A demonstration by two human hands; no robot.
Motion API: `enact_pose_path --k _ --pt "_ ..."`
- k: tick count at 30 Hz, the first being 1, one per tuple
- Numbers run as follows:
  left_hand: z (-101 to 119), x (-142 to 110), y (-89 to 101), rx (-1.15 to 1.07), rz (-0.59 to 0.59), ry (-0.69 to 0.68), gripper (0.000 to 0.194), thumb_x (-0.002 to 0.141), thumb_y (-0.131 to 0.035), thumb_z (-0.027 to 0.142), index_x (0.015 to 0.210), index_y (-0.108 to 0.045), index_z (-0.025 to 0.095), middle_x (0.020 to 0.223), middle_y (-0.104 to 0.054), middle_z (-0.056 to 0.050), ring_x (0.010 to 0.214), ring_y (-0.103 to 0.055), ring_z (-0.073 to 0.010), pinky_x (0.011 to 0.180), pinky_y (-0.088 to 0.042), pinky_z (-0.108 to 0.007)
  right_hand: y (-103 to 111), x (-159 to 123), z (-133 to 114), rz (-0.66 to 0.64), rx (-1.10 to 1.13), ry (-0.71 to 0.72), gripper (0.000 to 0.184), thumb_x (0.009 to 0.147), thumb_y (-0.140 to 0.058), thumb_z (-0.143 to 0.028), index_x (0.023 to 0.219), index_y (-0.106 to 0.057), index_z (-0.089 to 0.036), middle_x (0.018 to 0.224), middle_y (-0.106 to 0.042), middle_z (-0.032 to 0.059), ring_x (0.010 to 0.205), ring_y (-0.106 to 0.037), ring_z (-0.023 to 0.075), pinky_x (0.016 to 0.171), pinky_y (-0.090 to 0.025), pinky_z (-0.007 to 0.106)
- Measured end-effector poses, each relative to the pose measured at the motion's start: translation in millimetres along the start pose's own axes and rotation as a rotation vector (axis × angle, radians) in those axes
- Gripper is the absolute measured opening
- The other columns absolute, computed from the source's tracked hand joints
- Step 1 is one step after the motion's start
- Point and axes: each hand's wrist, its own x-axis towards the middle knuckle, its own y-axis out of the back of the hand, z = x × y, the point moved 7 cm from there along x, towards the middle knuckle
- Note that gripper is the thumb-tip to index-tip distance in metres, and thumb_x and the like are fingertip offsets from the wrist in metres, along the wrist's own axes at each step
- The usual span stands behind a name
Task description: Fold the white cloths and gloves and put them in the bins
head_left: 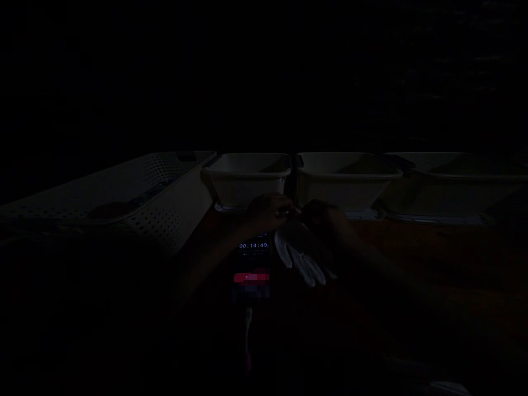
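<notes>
The picture is very dark. A pale work glove point(301, 256) hangs or lies with its fingers pointing toward me, its cuff end up at my hands. My left hand point(270, 212) is closed at the upper left of the cuff, the fingers curled in. Close beside it on the right, my right hand point(322, 213) is also closed on the cuff end, its fingertips mostly lost in shadow. Whether the glove's fingers touch the table I cannot tell.
A phone point(252, 269) with a lit timer lies below my hands, a white cable point(248, 324) plugged in. A perforated basket point(185, 209) stands left with dark contents. Three pale bins point(247, 187) line the back. Something whitish point(449, 386) shows at the lower right.
</notes>
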Motion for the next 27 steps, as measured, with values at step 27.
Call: enact_pose_path --k 27 --pt "-6.1 -1.3 -5.3 -0.005 -0.157 0.103 0.028 0.073 -0.055 0.017 0.100 -0.062 0.019 0.086 -0.065 -0.002 0.076 -0.059 -0.0139 0.065 -0.041 -0.023 -3.1 -1.2 -3.4 -0.048 -0.177 -0.004 0.017 0.079 -0.051 -0.016 0.089 -0.064 -0.016 0.090 -0.064 0.0063 0.072 -0.060 0.0130 0.057 -0.036 0.020"
